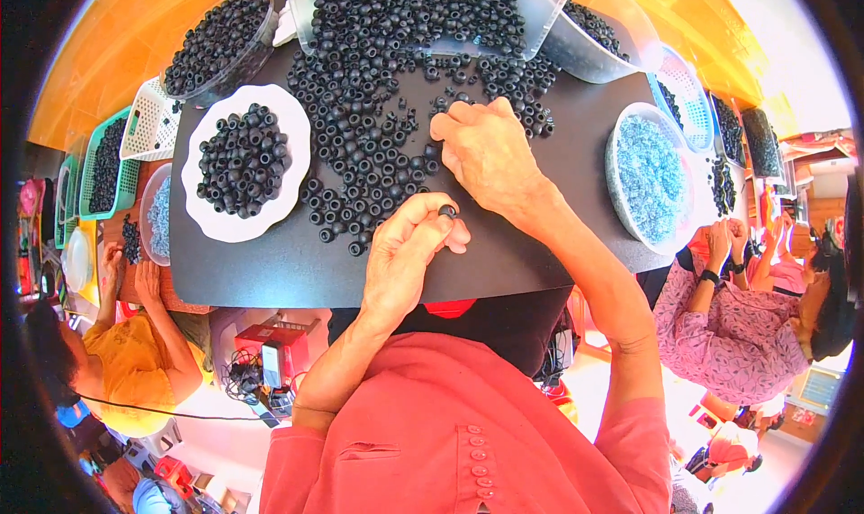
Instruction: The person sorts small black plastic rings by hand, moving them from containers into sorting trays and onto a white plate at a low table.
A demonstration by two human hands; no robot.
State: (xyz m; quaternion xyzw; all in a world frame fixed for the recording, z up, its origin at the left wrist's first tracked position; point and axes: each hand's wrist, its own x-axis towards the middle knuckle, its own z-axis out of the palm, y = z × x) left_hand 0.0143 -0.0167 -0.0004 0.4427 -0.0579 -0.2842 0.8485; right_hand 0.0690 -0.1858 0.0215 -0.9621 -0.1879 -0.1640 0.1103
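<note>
My left hand (405,253) is closed near the table's front edge, pinching a small round black piece (448,211) between thumb and forefinger. Just beyond it, to the right, my right hand (486,145) has its fingers curled down at the edge of the loose pile. Whatever those fingers hold, if anything, is hidden beneath them. The pile (369,154) consists of many black, bead-like pieces with holes, spilling toward me from a clear plastic bin (441,48). To the left stands a white scalloped plate (198,193) heaped with the same black pieces.
A clear bowl of small pale-blue translucent pieces (650,179) stands at the right of the dark table (243,271). Tubs of black pieces (220,46) line the far side. A green basket (108,167) is farther left. People work at both sides (144,370).
</note>
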